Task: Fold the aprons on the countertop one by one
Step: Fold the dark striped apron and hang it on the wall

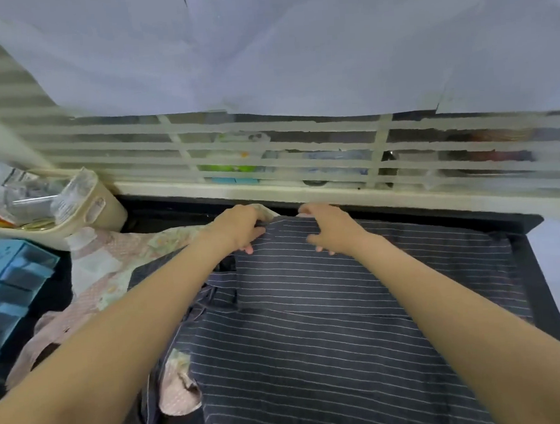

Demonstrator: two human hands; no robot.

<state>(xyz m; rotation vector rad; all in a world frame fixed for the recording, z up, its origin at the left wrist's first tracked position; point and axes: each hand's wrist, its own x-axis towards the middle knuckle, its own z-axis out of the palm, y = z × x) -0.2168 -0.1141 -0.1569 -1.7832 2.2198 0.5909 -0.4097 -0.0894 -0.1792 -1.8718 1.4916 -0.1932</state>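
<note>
- Striped apron (328,323): dark navy cloth with thin pale stripes, spread over the dark countertop (535,281) from the near edge to the far edge. Its far part lies folded back on itself as a narrower panel, with a fold line running across the middle of the cloth.
- Left hand (240,227): at the far edge of the striped apron, left of centre, fingers curled down and gripping the top corner of the folded panel.
- Right hand (330,226): just beside the left hand, to its right, fingers curled over the same far edge and holding the cloth. Both forearms reach in from the near side, bare.
- Pink apron (111,264): pale pink dotted cloth with floral trim, lying crumpled on the left of the countertop, partly under the striped apron. A small patch of it shows through near the left forearm, at the near left of the striped cloth.
- Cream basket (98,209): far left, against the wall, holding clear plastic wrappers and small items too blurred to name.
- Blue drawer unit (11,284): left edge, near of the basket.
- Window grille (301,151): pale horizontal bars along the far side, with blurred coloured objects behind.
- White curtain (262,49): hangs above the grille, covering the upper part of the view.
</note>
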